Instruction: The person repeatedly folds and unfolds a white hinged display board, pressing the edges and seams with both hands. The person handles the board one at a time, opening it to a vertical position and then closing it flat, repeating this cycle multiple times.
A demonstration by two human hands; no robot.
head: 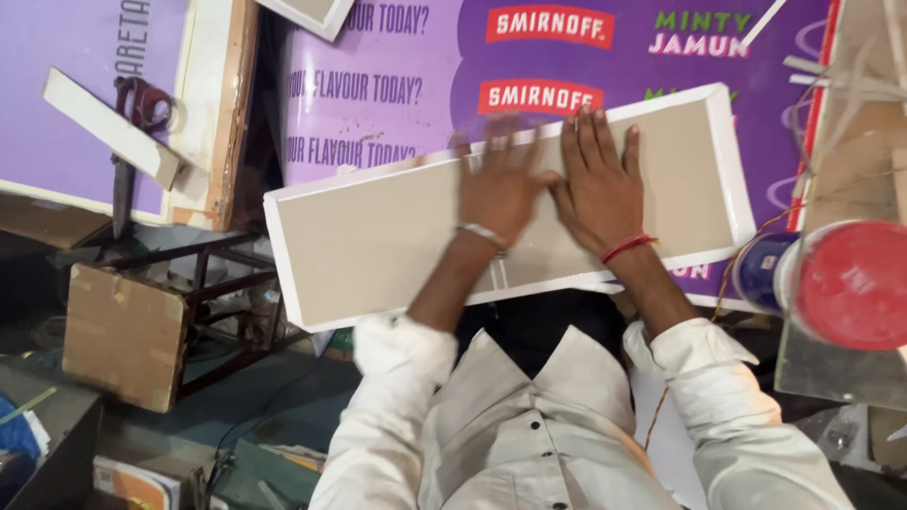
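Both hands lie flat on a long, shallow rectangular tray-like panel [378,236] with a beige face and a raised white rim, which rests tilted across a purple printed sheet [435,76] on the work surface. The left hand [499,184] is blurred but looks spread, palm down, fingers released, grasping nothing; the right hand [597,184] is just beside it, touching at the thumbs, also pressed flat and open. Each wrist carries 1 band, pale on the left, red on the right. The panel looks light and fairly stiff, probably foam board, so its thin white rim could dent or crack; the long edges near the middle seem the safest hold, 1 hand on each. A red-lidded jar [846,283] stands near the right, and scissors [132,123] lie far left.
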